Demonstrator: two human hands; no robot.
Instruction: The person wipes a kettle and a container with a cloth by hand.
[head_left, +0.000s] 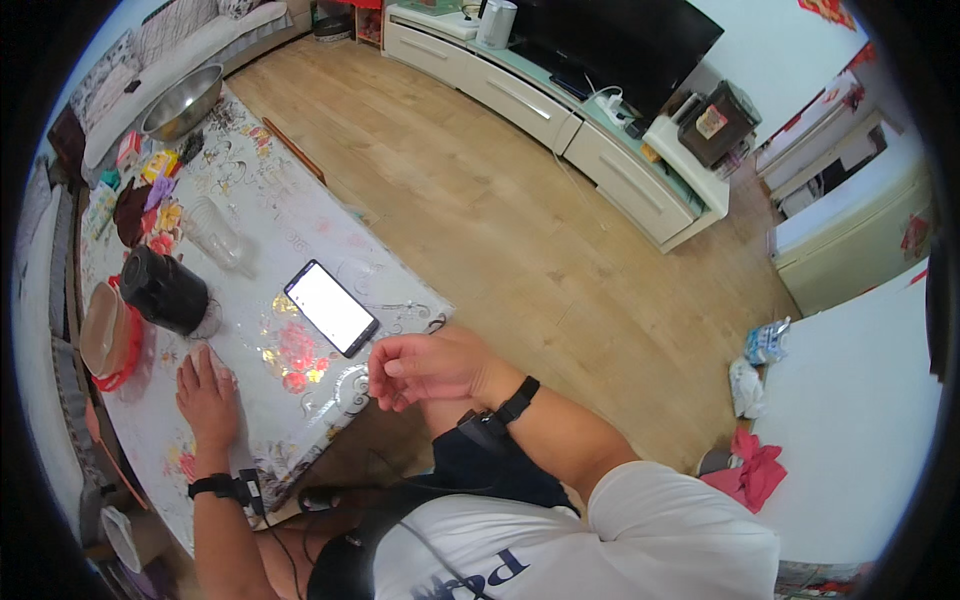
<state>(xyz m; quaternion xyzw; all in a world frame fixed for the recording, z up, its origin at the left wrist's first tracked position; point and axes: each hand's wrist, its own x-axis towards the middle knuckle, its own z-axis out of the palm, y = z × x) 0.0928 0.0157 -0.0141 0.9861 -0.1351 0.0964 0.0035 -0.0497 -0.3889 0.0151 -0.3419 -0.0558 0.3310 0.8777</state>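
My left hand (208, 401) lies palm down on the floral tablecloth (262, 405), fingers slightly spread; something pale shows at its fingertips, too unclear to name. Just beyond it stands a dark lidded container (163, 290), with a red basket (135, 358) and a beige bowl (103, 330) to its left. My right hand (420, 369) is raised at the table's near right corner, fingers curled, and its palm side is partly hidden, so whether it holds anything does not show. A smartphone (332, 307) with a lit white screen lies close to it. Both wrists wear black straps with small devices.
Stacked clear plastic cups (214, 234) lie beyond the dark container. A steel basin (184, 103), bags and packets sit at the table's far end. A white TV cabinet (517, 94) runs along the far wall. Cables hang by my lap. At right, a red cloth (756, 469) lies beside a white surface.
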